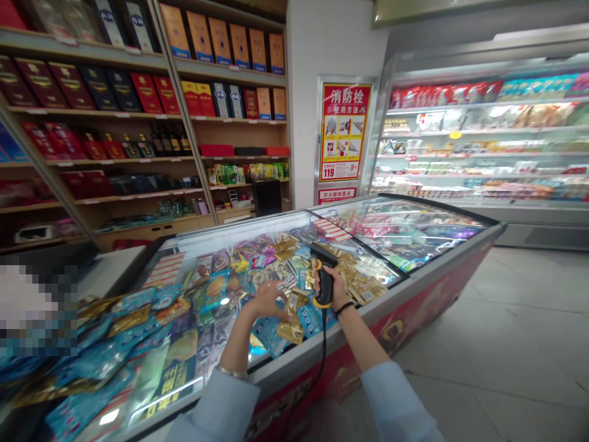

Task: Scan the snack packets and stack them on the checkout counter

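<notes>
My right hand (pixel 338 285) is wrapped round the grip of a black and yellow barcode scanner (pixel 326 279), its cable hanging down over the freezer's front edge. To its left, my left hand (pixel 268 301) is held with bent fingers apart, close to gold snack packets (pixel 291 332) on the glass freezer top. Whether its fingertips touch a packet I cannot tell. Blue snack packets (pixel 269 336) lie beneath and beside the gold ones. More gold packets (pixel 365 287) are spread on the glass to the right of the scanner.
A chest freezer (pixel 391 301) with a sliding glass lid stretches across in front of me. A heap of blue and gold packets (pixel 105 344) lies at its left end. Shelves of boxed bottles (pixel 115 110) stand behind, and a lit refrigerated display (pixel 483 141) is at the right.
</notes>
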A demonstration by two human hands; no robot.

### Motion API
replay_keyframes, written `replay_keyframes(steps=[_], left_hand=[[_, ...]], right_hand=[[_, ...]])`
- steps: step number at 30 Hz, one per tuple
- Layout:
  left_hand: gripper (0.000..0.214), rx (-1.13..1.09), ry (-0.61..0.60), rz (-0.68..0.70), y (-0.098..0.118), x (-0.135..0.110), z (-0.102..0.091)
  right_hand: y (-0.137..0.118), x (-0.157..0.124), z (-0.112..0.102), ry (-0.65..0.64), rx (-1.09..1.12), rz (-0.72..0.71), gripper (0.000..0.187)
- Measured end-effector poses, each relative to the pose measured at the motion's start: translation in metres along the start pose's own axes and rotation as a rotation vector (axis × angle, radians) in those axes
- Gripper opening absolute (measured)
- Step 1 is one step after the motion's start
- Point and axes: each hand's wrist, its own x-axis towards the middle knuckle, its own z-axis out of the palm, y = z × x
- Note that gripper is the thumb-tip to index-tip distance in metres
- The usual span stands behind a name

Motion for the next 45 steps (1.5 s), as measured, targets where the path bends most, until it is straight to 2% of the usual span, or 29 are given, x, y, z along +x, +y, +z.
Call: replay_keyframes(steps=[5,8,10,16,20,24,28,31,35,39,42,45], left_hand=[[0.053,-0.022,-0.062,0.102,-0.005,-0.004,0.001],[0.051,-0.016,-0.066,0.152,-0.004,-0.002,0.001],[0.046,0.004,-0.058,0.138,-0.003,0.000,0.000],[0.029,0.064,0.095,-0.006,0.007,0.007,0.004],[0.027,0.006,0.208,-0.009,0.015,0.010,0.014],[0.041,0.021,0.227,-0.012,0.019,0.014,0.024],[0.039,0.009,0.223,-0.015,0.014,0.019,0.028],[0.031,-0.116,0.317,-0.037,0.008,0.023,0.027],[0.024,-0.273,0.544,-0.110,-0.001,0.025,0.020],[0.031,-0.457,0.707,-0.163,-0.008,0.025,0.012],[0.047,-0.697,0.793,-0.151,-0.009,0.025,0.007],[0.056,-0.778,0.916,-0.108,-0.009,0.023,0.003]], right_hand=[[0.004,0.000,-0.002,0.010,0.012,-0.020,0.029],[0.005,0.001,-0.002,0.016,0.016,-0.017,0.031],[0.005,0.001,-0.002,0.021,0.013,-0.017,0.032],[0.003,0.000,0.001,0.048,-0.002,-0.024,0.034],[0.003,0.000,0.002,0.071,-0.006,-0.008,0.034],[0.005,0.002,0.000,0.055,0.000,-0.021,0.033],[0.006,0.003,-0.002,0.047,0.012,-0.013,0.033],[0.006,0.002,-0.002,0.044,0.010,-0.022,0.032],[0.004,0.002,-0.002,0.036,0.017,-0.020,0.032],[0.005,0.002,-0.003,0.029,0.016,-0.015,0.033],[0.007,0.003,-0.006,0.028,-0.002,-0.011,0.033],[0.009,0.004,-0.007,0.015,-0.034,-0.004,0.032]])
